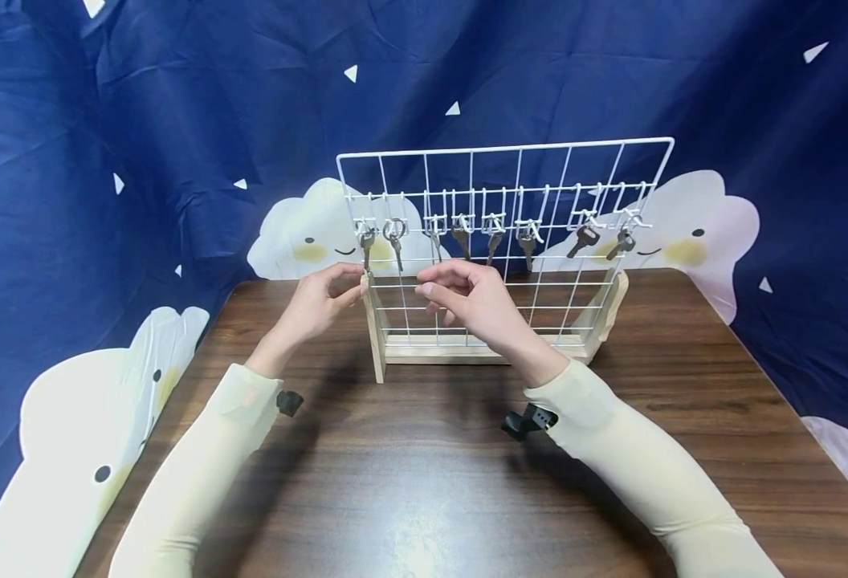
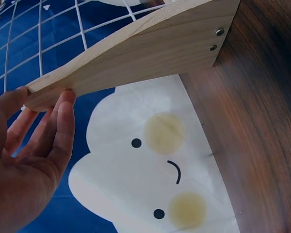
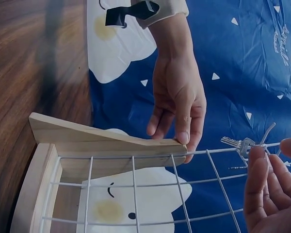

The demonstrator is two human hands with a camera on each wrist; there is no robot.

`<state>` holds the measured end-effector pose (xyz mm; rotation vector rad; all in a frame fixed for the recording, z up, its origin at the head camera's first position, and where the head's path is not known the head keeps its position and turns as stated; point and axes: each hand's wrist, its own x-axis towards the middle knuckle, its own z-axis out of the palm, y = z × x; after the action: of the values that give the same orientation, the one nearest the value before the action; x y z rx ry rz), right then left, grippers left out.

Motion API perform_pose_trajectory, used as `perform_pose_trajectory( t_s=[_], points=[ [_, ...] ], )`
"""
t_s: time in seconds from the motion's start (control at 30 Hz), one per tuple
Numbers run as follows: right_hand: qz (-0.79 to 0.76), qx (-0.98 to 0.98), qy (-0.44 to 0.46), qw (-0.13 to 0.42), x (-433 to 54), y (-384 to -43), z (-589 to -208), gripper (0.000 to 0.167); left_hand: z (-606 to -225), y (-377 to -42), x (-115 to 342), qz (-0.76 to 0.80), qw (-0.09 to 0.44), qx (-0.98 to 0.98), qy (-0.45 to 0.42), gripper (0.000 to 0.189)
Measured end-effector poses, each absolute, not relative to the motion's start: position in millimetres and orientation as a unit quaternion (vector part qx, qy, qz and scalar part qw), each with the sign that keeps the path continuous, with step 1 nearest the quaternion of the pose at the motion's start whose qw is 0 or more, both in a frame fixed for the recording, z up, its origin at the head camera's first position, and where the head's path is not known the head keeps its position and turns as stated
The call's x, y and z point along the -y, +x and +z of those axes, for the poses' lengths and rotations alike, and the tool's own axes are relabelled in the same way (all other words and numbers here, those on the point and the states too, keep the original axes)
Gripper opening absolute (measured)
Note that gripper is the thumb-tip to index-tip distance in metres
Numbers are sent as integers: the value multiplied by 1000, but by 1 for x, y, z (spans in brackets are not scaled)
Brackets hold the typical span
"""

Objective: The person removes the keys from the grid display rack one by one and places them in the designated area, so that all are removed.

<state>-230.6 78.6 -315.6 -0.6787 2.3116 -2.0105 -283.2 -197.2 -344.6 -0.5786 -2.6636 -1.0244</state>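
A white wire grid rack stands in wooden supports, with several keys hanging from its hooks. At the rack's left end, my left hand pinches the top of the wooden side support between thumb and fingers. My right hand is held in front of the grid, just below the hanging keys. Its fingers are loosely bent, with a gap between thumb and index finger and nothing seen in it. In the right wrist view, a silver key shows just beyond the right fingertips.
The rack stands on a dark brown wooden table. A blue cloth with white cloud faces hangs behind and at both sides. A wooden base bar joins the side supports, and another side support stands at the right.
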Motion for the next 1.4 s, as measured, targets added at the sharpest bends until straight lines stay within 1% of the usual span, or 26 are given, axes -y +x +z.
perform_pose_trajectory(
  t_s=[0.17, 0.6, 0.83, 1.4],
  points=[
    [-633, -743, -217, -3, -73, -231, -314, 24, -346, -283, 197, -348, 114, 909, -198, 34],
    [-641, -740, -205, 7, -62, -235, -313, 31, -345, -284, 197, -347, 111, 911, -194, 33],
    [-639, -740, -209, -5, -55, -237, -312, 24, -345, -284, 197, -351, 113, 908, -197, 34],
    [-679, -708, -196, 2, -34, -241, -309, 21, -344, -284, 197, -352, 115, 906, -203, 33]
  ],
)
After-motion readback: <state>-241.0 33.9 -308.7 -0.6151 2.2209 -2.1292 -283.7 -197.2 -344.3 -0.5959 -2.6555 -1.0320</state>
